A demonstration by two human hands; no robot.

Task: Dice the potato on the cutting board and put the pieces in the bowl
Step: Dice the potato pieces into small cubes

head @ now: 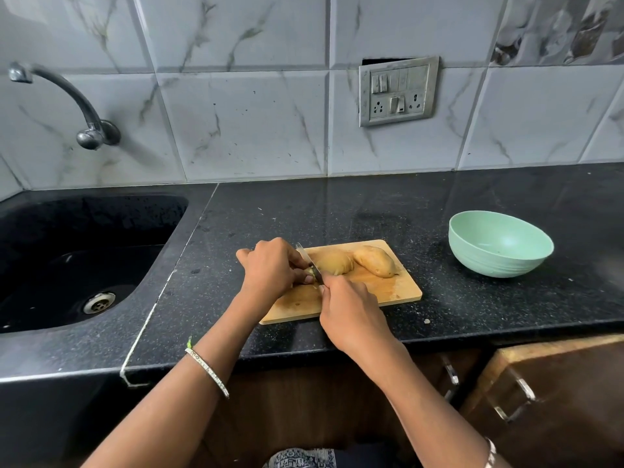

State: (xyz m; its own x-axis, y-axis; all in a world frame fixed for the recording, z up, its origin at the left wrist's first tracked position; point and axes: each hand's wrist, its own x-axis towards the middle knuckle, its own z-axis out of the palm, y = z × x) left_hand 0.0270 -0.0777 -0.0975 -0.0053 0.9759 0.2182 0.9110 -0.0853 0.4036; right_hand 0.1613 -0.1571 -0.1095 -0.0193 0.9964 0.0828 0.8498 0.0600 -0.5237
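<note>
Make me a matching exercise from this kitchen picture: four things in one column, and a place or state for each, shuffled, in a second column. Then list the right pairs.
Column one:
1. bowl
2. knife
3. left hand
4. tap

Column two:
A. gripped by the right hand
B. on the tiled wall above the sink
C. empty, on the counter to the right of the cutting board
D. holding a potato piece down on the cutting board

Pairs: 1-C, 2-A, 3-D, 4-B
</note>
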